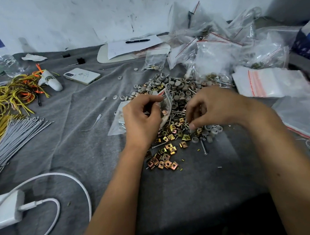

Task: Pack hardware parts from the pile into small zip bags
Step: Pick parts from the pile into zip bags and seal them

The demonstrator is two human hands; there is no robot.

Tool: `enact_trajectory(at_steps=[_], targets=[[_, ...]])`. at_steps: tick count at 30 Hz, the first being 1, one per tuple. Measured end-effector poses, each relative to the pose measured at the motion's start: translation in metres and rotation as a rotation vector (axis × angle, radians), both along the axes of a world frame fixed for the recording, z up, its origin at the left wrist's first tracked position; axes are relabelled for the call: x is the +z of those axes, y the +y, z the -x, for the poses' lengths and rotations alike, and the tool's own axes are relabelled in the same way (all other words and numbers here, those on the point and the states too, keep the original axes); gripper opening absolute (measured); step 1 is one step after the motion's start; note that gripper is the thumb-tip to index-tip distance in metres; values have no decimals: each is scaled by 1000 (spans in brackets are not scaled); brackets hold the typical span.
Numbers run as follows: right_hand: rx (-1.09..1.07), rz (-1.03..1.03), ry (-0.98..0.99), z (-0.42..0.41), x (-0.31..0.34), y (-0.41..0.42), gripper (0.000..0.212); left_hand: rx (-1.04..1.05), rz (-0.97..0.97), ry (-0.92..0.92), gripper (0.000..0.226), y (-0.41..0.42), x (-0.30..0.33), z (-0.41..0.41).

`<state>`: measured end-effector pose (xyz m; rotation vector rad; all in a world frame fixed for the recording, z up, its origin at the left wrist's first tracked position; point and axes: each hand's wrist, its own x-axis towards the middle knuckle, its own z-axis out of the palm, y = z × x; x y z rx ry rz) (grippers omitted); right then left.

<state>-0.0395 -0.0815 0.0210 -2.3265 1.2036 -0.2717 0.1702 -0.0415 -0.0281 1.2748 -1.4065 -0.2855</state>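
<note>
A pile of hardware parts (174, 90) lies mid-table on grey cloth: grey round caps, brass square clips (164, 160) and long screws (203, 148). My left hand (141, 118) holds a small clear zip bag (166, 105) upright over the pile, with a few brass pieces inside. My right hand (209, 106) reaches down into the pile with fingers curled, pinching small parts at its fingertips. Another filled bag (117, 127) lies flat under my left hand.
Filled zip bags (215, 46) heap at the back right; a stack of flat bags (268, 81) lies to the right. A phone (81, 76), yellow wires (9, 95), grey ties (14, 138), a bottle (3, 59) and a white charger (9, 208) occupy the left. Paper with a pen (136, 41) sits behind.
</note>
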Motion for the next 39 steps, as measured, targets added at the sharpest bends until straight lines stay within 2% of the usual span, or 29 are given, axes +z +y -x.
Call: enact_trajectory(at_steps=[4, 7, 13, 19, 22, 25, 27, 30, 33, 36, 39], targets=[[-8, -12, 89, -5, -11, 4, 18, -16, -22, -11, 21, 0, 0, 2], [-22, 19, 42, -5, -11, 6, 15, -34, -39, -7, 21, 1, 0, 2], [-67, 208, -452, -23, 2, 14, 13, -75, -76, 3, 21, 0, -1, 2], [-79, 313, -308, -47, -3, 11, 15, -75, -67, 36, 23, 1, 1, -1], [-106, 265, -376, -42, -5, 12, 19, -74, -76, 84, 23, 0, 1, -1], [-128, 267, -410, -29, -2, 12, 12, -66, -91, 103, 23, -1, -1, 0], [-168, 251, -364, -17, 2, 10, 8, -68, -93, 93, 23, -1, -2, 0], [-190, 155, -109, 5, 9, 8, 8, -100, -84, 83, 22, 0, -2, 2], [-230, 3, 66, 17, 14, 13, 19, -132, -73, 62, 21, 2, -2, 5], [-255, -198, 216, 16, 15, 24, 41, -148, -63, 25, 22, 3, -1, 8], [-271, -191, 329, 8, 12, 31, 48, -149, -54, 20, 22, 4, -1, 10]])
